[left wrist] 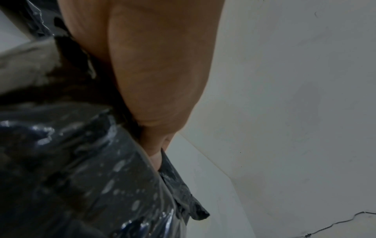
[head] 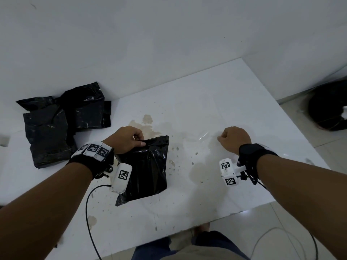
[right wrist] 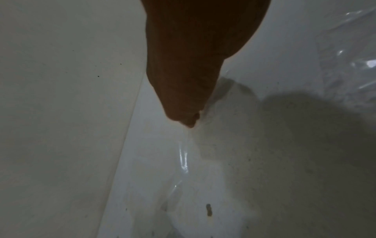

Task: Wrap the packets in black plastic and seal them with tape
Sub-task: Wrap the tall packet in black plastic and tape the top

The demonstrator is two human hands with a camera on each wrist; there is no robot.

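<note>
Your two forearms fill the bottom of the head view, each with a strapped-on wrist camera, reaching over the stained white counter (head: 206, 102). Your left hand (head: 125, 139) has its fingers curled round the folded top edge of the glossy black plastic-wrapped packet (head: 144, 169), pinching the flap down; the left wrist view shows a fingertip tucked into that fold. The packet lies just in front of you, its long axis running away from your body, slightly tilted to the right.

Your right hand (head: 234, 139) is curled into a loose fist, well to the right of the packet, pinching the near end of a strip of clear tape (head: 203, 136) that stretches left toward the packet. The tape is almost invisible except for glints, so I cannot tell whether its far end touches the plastic yet.

The coming move turns on that gap: the tape must travel left across bare counter to the flap your left hand pins. Nothing stands between.

Two more black plastic-wrapped bundles (head: 62, 122) sit at far left against the white wall (head: 131, 34), clear of the work.
</note>
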